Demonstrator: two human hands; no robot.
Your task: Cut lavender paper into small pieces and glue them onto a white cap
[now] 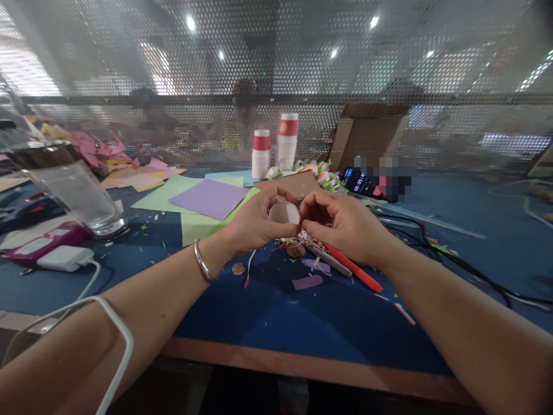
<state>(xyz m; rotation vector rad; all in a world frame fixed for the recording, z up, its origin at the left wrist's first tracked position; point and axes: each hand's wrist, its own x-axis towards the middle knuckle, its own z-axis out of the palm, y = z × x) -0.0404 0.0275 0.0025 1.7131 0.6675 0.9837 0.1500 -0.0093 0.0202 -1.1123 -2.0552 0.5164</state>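
Just above the blue table [276, 323], at its middle, both hands meet around a small paper cup [284, 213] lying on its side, its pale round bottom turned toward the camera. The left hand [254, 222] cradles it from the left, thumb over the top, which keeps it steady; the right hand [341, 225] pinches at its right edge with curled fingertips, as if working on the rim. Under the right hand lie an orange pen [354, 269] and paper scraps [307, 282], within easy reach. Farther left sit coloured paper sheets [207, 199], a glass [80, 196] and a white charger [64, 257]; behind stand stacked red-and-white cups [286, 141].
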